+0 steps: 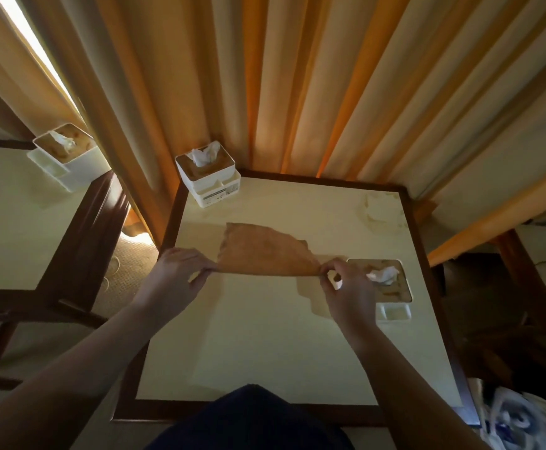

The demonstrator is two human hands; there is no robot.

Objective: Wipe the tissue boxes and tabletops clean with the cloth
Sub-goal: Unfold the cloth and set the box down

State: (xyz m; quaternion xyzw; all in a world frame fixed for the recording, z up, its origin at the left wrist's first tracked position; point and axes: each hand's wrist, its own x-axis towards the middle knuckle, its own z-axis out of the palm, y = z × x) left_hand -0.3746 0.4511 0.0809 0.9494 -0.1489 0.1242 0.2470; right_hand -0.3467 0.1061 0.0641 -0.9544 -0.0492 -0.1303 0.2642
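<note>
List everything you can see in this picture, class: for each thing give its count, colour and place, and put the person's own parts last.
Tissue boxes: three, white with brown tops; one at the middle table's far left corner, one at its right edge by the right hand, one on the left table.
Cloth: one, brown, spread over the middle table, pinched at its two near corners.
Tables: two, cream tops with dark wood frames; middle and left.
Curtains: orange-tan, hanging behind the tables.
Plastic bag: one, white and blue, bottom right floor.
Left hand: pinches the cloth's left corner.
Right hand: pinches the cloth's right corner.
</note>
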